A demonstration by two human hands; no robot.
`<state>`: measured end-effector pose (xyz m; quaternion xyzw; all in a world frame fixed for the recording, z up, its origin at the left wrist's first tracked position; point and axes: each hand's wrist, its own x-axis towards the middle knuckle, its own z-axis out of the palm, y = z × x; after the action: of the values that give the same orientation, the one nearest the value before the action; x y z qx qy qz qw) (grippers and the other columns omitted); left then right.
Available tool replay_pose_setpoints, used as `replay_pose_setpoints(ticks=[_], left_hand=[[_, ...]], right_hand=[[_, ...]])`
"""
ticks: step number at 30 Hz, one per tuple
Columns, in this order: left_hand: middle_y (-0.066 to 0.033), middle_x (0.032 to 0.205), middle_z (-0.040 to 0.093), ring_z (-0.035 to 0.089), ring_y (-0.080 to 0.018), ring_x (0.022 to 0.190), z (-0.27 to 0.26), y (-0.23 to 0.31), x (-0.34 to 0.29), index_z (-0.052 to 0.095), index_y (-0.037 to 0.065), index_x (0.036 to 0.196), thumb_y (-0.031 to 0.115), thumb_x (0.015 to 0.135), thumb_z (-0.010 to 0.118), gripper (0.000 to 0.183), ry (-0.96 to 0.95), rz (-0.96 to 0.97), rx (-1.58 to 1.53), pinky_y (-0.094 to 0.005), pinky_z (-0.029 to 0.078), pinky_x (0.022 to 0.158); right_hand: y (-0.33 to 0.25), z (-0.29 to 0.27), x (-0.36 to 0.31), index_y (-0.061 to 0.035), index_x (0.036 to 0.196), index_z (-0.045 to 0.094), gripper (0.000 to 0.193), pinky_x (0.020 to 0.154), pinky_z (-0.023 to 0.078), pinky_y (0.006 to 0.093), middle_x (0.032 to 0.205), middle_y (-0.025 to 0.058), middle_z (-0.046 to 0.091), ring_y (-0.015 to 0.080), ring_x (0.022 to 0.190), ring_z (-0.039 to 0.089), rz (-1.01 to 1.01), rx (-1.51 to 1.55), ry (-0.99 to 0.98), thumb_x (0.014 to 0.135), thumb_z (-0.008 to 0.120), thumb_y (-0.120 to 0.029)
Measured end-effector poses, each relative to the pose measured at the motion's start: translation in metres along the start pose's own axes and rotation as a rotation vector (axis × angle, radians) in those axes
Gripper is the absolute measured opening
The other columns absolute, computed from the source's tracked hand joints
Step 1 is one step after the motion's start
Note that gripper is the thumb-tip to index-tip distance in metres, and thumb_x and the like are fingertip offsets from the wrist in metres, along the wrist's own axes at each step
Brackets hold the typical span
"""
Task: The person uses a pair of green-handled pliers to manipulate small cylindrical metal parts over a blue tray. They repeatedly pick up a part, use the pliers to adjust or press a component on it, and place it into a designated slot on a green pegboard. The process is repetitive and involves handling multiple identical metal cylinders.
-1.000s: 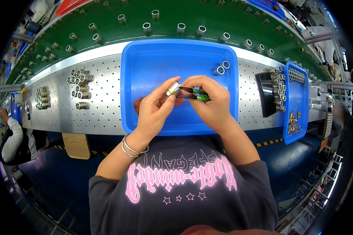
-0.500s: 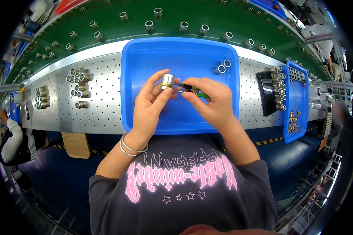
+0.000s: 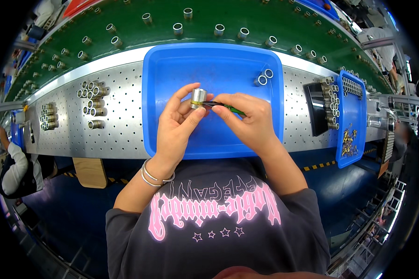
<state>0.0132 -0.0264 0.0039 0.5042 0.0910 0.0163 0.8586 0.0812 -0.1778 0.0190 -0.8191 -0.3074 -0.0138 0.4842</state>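
Over a large blue tray [image 3: 172, 52], my left hand [image 3: 177, 118] is closed round a short silver metal cylinder [image 3: 199, 96] with a gold-coloured band near its lower end. The cylinder stands upright between my thumb and fingers. From the right, my right hand [image 3: 246, 116] grips green-handled tweezers [image 3: 235, 110] with dark tips. Those tips touch the cylinder's side at the gold band. Whether they pinch anything there is too small to tell. Two more metal rings [image 3: 260, 80] lie in the tray's far right corner.
Groups of metal sleeves [image 3: 95, 103] stand on the perforated steel table [image 3: 121, 125] at left. A dark flat screen-like panel [image 3: 315, 109] and another blue tray [image 3: 344, 160] with brass pieces are at right. Beyond runs a green belt [image 3: 205, 18] carrying scattered sleeves. Another person's arm [image 3: 14, 158] shows far left.
The tweezers' tips have drawn together and moved left onto the cylinder's gold band. My right hand has shifted slightly left with them; my left hand keeps its hold.
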Motion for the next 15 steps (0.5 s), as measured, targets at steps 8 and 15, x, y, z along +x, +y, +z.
replay_pose_setpoints(ticks=[8,15], left_hand=[[-0.0174,0.113,0.058,0.057,-0.0187,0.103,0.001,0.000,-0.001,0.038,0.001,0.129,0.005,0.087,0.057,0.047,-0.001,-0.007,-0.008,-0.0279,0.045,0.088],[-0.0104,0.100,0.060,0.057,-0.0163,0.097,-0.010,0.006,0.008,0.048,0.002,0.106,0.003,0.084,0.059,0.025,-0.004,0.022,0.111,-0.0277,0.044,0.087]], right_hand=[[0.001,-0.002,-0.002,-0.0091,0.088,0.069,0.014,0.048,0.043,0.0270,0.069,0.0063,0.063,0.0188,0.056,0.059,0.010,-0.008,-0.018,0.077,0.067,-0.018],[0.004,-0.004,0.011,-0.0060,0.088,0.065,0.021,0.056,0.047,0.0286,0.076,0.0093,0.064,0.0233,0.062,0.061,-0.003,0.016,0.013,0.075,0.069,-0.022]])
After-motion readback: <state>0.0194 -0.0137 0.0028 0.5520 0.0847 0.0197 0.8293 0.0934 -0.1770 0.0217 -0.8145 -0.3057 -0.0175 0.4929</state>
